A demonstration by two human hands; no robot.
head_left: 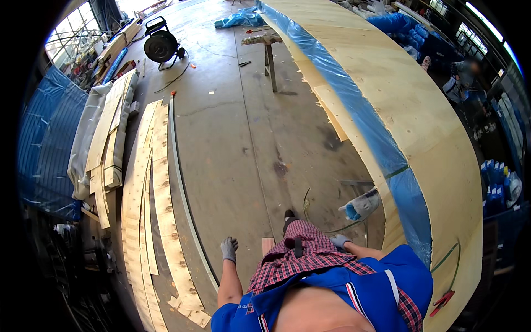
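Plywood [415, 105] on R; L hand [229, 249] half-curled, holding nth; R hand [339, 240] grip: can't tell. Prob. best mind ragged edges.

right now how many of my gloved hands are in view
2: the left hand, left of the red checked cloth, and the right hand, at its right side. Both wear grey gloves; some right fingers may be hidden.

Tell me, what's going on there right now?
A person stands between plywood strips on the floor, left, and large plywood panels with blue film, right. The gloved left hand hangs with nothing visible in it; the gloved right hand is beside the checked garment, its grip unclear.
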